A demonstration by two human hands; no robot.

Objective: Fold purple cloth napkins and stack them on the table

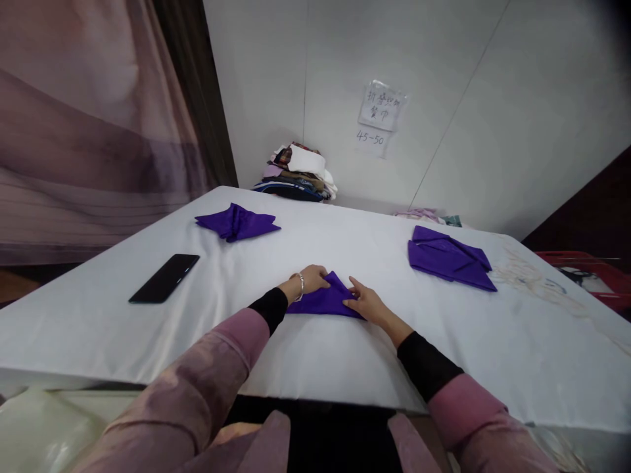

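Note:
A folded purple cloth napkin (315,304) lies on the white-covered table in front of me, with a pointed top and a straight near edge. My left hand (311,280) grips its upper left side, thumb and fingers closed at the fold; a silver bracelet circles that wrist. On the other side, my right hand (367,302) touches the napkin's right part, with the thumb over the cloth and the index finger spread away from it. The napkin's left end is partly hidden behind my left wrist.
Another folded purple napkin (239,222) lies at the back left, and a flatter purple one (448,258) at the right. A black phone (165,278) rests on the left of the white tablecloth (345,361). Stacked clothes (298,172) stand by the wall. A red basket (586,279) is beyond the right edge.

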